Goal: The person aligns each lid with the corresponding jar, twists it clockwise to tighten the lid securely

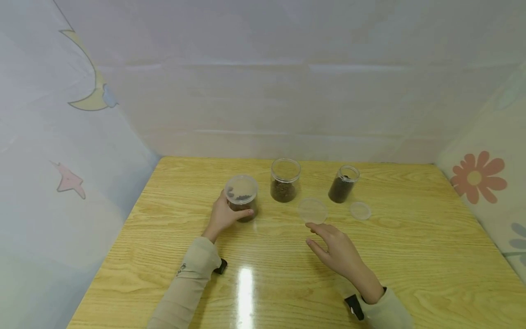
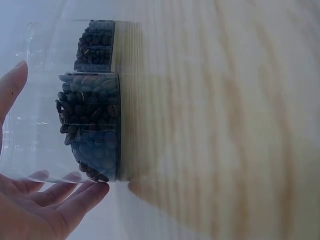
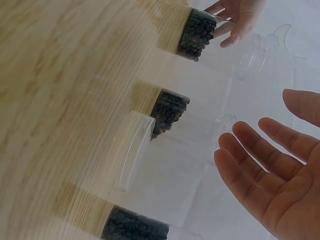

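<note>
On the left of the table, my left hand (image 1: 222,215) grips a clear jar (image 1: 251,204), thumb on the near side and fingers round the far side. Dark coffee beans (image 2: 92,107) lie sloped in its lower part in the left wrist view, and a translucent lid (image 1: 241,188) covers its mouth. My right hand (image 1: 339,250) is held over the table with fingers apart and nothing in them. Just beyond its fingertips lies a round translucent lid (image 1: 313,209), flat on the wood.
An uncapped wide jar (image 1: 284,191) with dark beans stands behind, near the middle. To its right is a narrower uncapped jar (image 1: 341,189), fuller of beans, with a smaller lid (image 1: 360,210) lying beside it. A fabric backdrop (image 1: 263,100) rises along the table's far edge.
</note>
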{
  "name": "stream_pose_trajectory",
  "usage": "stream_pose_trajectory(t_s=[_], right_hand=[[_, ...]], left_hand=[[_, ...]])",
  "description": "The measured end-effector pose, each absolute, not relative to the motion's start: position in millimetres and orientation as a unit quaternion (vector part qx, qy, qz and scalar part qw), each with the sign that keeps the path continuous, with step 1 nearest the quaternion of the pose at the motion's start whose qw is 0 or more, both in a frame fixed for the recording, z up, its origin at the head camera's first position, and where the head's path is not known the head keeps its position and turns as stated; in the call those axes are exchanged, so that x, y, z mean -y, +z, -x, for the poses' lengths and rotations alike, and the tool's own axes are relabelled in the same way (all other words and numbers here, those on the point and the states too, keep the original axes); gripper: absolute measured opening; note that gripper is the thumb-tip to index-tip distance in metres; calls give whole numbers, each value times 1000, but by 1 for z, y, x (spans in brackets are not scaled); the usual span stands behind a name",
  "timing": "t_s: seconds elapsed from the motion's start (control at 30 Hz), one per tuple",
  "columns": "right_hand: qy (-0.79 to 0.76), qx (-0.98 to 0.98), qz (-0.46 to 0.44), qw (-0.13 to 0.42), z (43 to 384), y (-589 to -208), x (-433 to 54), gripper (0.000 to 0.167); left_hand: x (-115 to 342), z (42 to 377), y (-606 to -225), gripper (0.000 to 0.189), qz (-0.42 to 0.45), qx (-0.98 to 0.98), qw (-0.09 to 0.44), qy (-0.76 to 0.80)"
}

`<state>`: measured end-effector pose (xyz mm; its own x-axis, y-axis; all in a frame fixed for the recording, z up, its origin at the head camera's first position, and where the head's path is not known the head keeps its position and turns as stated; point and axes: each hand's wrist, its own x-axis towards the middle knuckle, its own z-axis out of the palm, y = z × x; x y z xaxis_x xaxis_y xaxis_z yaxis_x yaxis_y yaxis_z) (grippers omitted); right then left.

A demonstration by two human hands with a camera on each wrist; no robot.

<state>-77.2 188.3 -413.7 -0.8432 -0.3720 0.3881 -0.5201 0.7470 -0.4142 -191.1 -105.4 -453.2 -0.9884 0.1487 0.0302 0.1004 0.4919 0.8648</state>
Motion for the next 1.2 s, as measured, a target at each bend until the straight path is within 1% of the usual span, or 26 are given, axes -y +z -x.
stream_pose_trajectory(t_s=[0.37,0.6,0.9,1.2], right_hand=[[267,924,-239,136,77,-416,-190,37],[264,922,-242,147,77,-416,-189,37],[265,921,-243,151,77,-415,-190,38],[264,920,-246,155,77,-416,-191,37]], left_hand=[[107,193,-452,105,-56,-863,24,502],[108,196,-452,106,-52,-861,25,505],[109,199,-452,103,-55,-863,15,503],[112,205,-453,103,-48,-868,18,494]])
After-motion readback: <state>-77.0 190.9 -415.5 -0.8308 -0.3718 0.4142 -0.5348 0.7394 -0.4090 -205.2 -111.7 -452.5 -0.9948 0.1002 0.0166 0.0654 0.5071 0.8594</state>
